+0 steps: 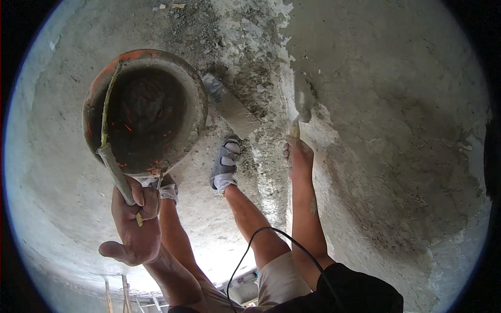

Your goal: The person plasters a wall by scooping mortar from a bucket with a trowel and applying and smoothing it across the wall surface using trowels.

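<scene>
My left hand (136, 219) is closed around the grey, tube-like grip of a rope handle (106, 117), its thumb sticking out to the side. The handle runs up to the far rim of a round, mortar-crusted bucket (199, 104) with orange showing through. Wet grey mortar (151, 99) lies inside it. Whether the bucket rests on the floor or hangs from the hand, I cannot tell. On the right, my right hand (300, 156) grips the pale handle of a trowel (301, 99). The trowel's grey blade is up against the plastered wall, its edges hard to make out.
A dusty block (235, 110) lies on the floor between the bucket and the wall (376, 68). Near it are my sandalled feet (225, 161), one partly behind the bucket. Rubble (193, 31) is strewn along the wall's base. A black cable (261, 229) loops before my body.
</scene>
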Tool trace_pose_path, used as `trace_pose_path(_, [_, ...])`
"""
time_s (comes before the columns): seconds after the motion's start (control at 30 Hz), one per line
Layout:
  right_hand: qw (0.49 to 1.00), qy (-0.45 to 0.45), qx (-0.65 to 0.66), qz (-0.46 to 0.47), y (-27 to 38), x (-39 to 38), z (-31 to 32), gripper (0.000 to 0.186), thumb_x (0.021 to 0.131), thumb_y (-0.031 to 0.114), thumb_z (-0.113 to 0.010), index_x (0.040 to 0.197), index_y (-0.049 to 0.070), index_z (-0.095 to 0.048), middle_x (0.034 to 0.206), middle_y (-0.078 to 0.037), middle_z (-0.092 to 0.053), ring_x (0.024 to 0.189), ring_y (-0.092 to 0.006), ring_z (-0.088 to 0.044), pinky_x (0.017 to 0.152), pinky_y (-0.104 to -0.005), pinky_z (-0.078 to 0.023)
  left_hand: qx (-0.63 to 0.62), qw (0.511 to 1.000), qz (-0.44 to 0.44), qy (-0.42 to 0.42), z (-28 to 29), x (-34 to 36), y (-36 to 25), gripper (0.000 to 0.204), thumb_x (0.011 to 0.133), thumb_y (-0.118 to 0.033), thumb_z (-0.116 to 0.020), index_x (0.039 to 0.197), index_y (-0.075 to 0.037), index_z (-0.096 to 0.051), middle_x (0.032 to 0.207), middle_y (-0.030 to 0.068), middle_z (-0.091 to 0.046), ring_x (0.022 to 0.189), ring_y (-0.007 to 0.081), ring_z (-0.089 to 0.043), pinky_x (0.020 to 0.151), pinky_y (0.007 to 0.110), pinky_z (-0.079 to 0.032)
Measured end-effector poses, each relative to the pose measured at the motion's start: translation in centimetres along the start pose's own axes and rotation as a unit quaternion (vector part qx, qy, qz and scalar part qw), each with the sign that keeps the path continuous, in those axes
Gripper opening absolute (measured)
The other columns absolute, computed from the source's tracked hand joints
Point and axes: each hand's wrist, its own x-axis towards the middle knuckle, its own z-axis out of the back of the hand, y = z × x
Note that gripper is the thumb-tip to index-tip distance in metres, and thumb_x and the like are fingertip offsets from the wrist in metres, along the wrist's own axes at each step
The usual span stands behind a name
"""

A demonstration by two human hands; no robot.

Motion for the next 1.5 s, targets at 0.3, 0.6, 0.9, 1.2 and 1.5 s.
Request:
trace_pose_path(0.3, [0.997,0.032,-0.047,0.047,5.9,5.4,-0.6,0.023,0.082,0.024,-0.068,0.086,0.001,-0.066,0.071,-0.001,-0.058,0.054,-0.0068,-0.048,0.048,-0.0207,-0.038,0.007,1.000,0.003,0.001,0.5,0.1,-0.2,0.088,0.072,-0.087,-0.037,0.094,-0.002,-0.036,0.069,-0.0027,-0.024,0.058,0.0080,-0.020,0.055,0.025,-0.018])
trace_pose_path(0.6, [1.000,-0.030,0.002,-0.001,1.0,0.2,1.6,0.021,0.083,0.019,-0.065,0.095,0.002,-0.064,0.071,-0.001,-0.056,0.053,-0.0084,-0.049,0.047,-0.0215,-0.038,0.000,1.000,0.002,-0.015,0.9,0.3,-0.5,0.087,0.073,-0.087,-0.036,0.094,-0.003,-0.035,0.068,-0.0032,-0.024,0.059,0.0079,-0.019,0.055,0.025,-0.018])
trace_pose_path(0.9, [0.998,0.033,-0.042,0.032,5.0,2.8,-0.2,0.018,0.082,0.021,-0.068,0.083,0.003,-0.063,0.068,0.000,-0.057,0.053,-0.0074,-0.048,0.046,-0.0216,-0.036,-0.005,1.000,0.010,0.003,0.5,0.6,-0.6,0.087,0.073,-0.087,-0.036,0.094,-0.003,-0.035,0.070,-0.0029,-0.024,0.061,0.0083,-0.020,0.057,0.025,-0.018])
trace_pose_path(1.2, [0.997,0.076,-0.003,0.018,1.4,-2.6,1.9,0.023,0.087,0.022,-0.065,0.098,0.002,-0.063,0.068,0.001,-0.054,0.055,-0.0074,-0.049,0.048,-0.0222,-0.040,0.035,0.999,0.013,-0.028,1.0,-0.3,-1.6,0.098,0.071,-0.089,-0.030,0.103,0.003,-0.044,0.078,-0.0007,-0.036,0.062,0.0089,-0.028,0.056,0.026,-0.021])
trace_pose_path(1.5, [0.869,0.329,-0.349,0.122,4.7,-11.8,-3.7,0.041,0.081,0.013,-0.068,0.114,0.001,-0.049,0.079,-0.010,-0.059,0.067,-0.0197,-0.060,0.061,-0.0308,-0.048,0.068,0.995,0.053,0.044,-0.3,0.2,-0.5,0.080,0.070,-0.080,-0.050,0.088,-0.002,-0.046,0.071,-0.0004,-0.037,0.058,0.0097,-0.035,0.050,0.027,-0.025])
